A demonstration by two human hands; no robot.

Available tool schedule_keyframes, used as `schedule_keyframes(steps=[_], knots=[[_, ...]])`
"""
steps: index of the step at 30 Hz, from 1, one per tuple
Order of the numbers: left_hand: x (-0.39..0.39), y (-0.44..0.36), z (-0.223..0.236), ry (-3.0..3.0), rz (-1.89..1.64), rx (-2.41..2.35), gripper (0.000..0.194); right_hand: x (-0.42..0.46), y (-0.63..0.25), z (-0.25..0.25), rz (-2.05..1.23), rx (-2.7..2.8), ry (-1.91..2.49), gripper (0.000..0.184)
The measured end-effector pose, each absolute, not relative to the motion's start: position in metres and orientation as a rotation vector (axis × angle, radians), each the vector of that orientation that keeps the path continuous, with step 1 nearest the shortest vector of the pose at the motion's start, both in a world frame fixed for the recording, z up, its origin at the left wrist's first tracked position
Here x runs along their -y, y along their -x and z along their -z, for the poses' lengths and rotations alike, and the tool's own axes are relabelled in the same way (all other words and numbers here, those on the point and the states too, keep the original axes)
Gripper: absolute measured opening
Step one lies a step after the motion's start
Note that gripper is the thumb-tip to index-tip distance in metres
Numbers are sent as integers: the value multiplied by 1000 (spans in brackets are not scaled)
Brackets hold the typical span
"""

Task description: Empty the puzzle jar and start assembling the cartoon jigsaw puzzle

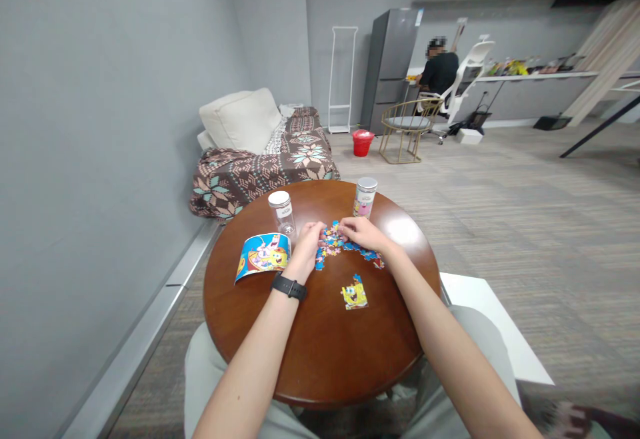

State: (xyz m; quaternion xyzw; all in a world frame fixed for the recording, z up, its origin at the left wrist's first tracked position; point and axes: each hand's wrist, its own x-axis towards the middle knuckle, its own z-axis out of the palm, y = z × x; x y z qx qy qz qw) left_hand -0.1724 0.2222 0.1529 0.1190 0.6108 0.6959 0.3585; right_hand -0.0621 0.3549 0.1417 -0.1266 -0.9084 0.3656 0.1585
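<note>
My left hand [309, 242] and my right hand [361, 232] rest with curled fingers on a heap of loose colourful puzzle pieces [334, 246] in the middle of a round brown wooden table [320, 352]. What the fingertips pinch is too small to make out. A small joined patch of yellow cartoon puzzle [354, 294] lies nearer to me. A curled cartoon reference picture [263, 254] lies left of my left hand. A black watch [289, 286] sits on my left wrist.
Two clear jars with white lids stand at the table's far side, one empty [282, 213], one with pieces [365, 198]. A sofa with patterned blanket [265, 166] is beyond. A red bucket [363, 142], a gold chair [406, 129] and a seated person [440, 69] are further back.
</note>
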Motion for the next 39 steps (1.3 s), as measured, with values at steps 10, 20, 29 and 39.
schedule_keyframes(steps=[10, 20, 29, 39], knots=[[-221, 173, -148, -375, -1812, -1539, 13, -360, 67, -134, -910, 2595, 294, 14], [-220, 169, -151, -339, -1784, -1483, 10, -364, 66, -127, -1014, 2540, 341, 21], [-218, 165, -157, -314, -1690, -1453, 11, -363, 63, -130, -936, 2659, 259, 20], [-218, 162, -160, -329, -1699, -1444, 5, -362, 63, -130, -896, 2680, 236, 11]])
